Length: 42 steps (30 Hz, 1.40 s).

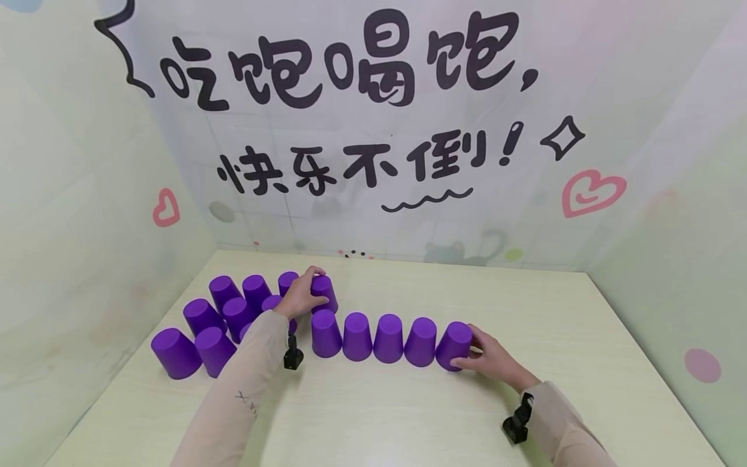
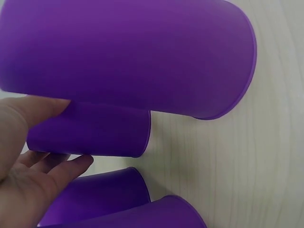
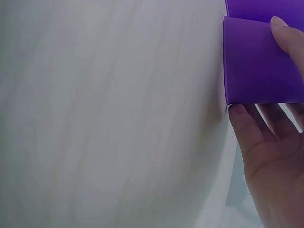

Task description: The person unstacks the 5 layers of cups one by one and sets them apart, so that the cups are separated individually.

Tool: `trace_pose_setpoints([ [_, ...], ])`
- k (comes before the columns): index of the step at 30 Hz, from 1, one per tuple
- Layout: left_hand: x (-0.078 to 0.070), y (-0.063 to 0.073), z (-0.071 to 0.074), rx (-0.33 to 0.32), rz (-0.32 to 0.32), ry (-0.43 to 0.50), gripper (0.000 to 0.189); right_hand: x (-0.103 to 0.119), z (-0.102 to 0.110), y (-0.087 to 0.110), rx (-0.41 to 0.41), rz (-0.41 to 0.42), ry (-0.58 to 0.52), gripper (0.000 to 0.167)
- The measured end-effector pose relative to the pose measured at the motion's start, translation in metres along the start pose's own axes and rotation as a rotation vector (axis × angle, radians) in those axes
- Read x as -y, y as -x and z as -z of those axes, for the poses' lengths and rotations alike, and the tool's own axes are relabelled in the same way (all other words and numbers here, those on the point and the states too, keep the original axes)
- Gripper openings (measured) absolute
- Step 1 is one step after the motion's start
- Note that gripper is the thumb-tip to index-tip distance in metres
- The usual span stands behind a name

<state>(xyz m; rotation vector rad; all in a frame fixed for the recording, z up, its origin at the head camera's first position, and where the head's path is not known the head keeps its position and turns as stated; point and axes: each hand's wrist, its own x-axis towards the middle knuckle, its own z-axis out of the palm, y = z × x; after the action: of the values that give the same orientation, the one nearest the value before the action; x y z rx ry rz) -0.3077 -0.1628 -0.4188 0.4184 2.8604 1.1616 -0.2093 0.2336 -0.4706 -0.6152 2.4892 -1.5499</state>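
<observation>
Upside-down purple cups stand on the table. My left hand [image 1: 299,297] grips a purple cup [image 1: 325,292] just behind the left end of a front row, thumb on one side and fingers on the other. In the left wrist view that gripped cup [image 2: 99,133] is partly covered by a larger-looking row cup [image 2: 128,52] nearer the camera. At the row's right end, my right hand [image 1: 493,357] holds the last cup [image 1: 452,347] from its right side. The right wrist view has the thumb on this cup's near face [image 3: 259,61], with the fingers along its outer side.
Several more upside-down cups cluster at the left, among them a front-left cup [image 1: 175,353], partly hidden by my left sleeve [image 1: 233,389]. Between the hands runs the row, with a middle cup [image 1: 388,338]. The pale wooden table [image 1: 362,415] meets printed walls at the back and sides.
</observation>
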Motion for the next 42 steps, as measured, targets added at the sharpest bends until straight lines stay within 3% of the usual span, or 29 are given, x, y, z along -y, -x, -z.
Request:
trace_pose_setpoints([
  [8, -0.003, 0.000, 0.004, 0.039, -0.023, -0.018, 0.067, 0.000, 0.000, -0.001, -0.001, -0.004, 0.003, 0.057],
  [13, -0.013, 0.002, 0.018, 0.051, -0.075, -0.040, 0.071, -0.001, 0.000, -0.001, 0.000, -0.002, 0.008, 0.057],
  [19, -0.030, 0.007, 0.039, 0.012, -0.088, 0.008, 0.070, -0.001, 0.001, -0.001, -0.006, -0.009, 0.012, 0.056],
  [23, -0.035, 0.012, 0.046, -0.033, -0.128, 0.039, 0.070, 0.001, 0.001, -0.001, -0.002, -0.005, 0.004, 0.056],
  [29, -0.036, 0.029, 0.042, -0.049, -0.185, 0.044, 0.068, 0.000, 0.000, -0.001, 0.001, -0.006, 0.005, 0.057],
  [38, -0.039, 0.054, 0.023, 0.080, -0.187, 0.086, 0.070, -0.001, 0.000, 0.000, -0.003, -0.015, 0.006, 0.058],
  [42, -0.037, 0.060, 0.014, 0.106, -0.167, 0.088, 0.066, -0.001, -0.001, -0.001, -0.004, -0.012, 0.000, 0.058],
])
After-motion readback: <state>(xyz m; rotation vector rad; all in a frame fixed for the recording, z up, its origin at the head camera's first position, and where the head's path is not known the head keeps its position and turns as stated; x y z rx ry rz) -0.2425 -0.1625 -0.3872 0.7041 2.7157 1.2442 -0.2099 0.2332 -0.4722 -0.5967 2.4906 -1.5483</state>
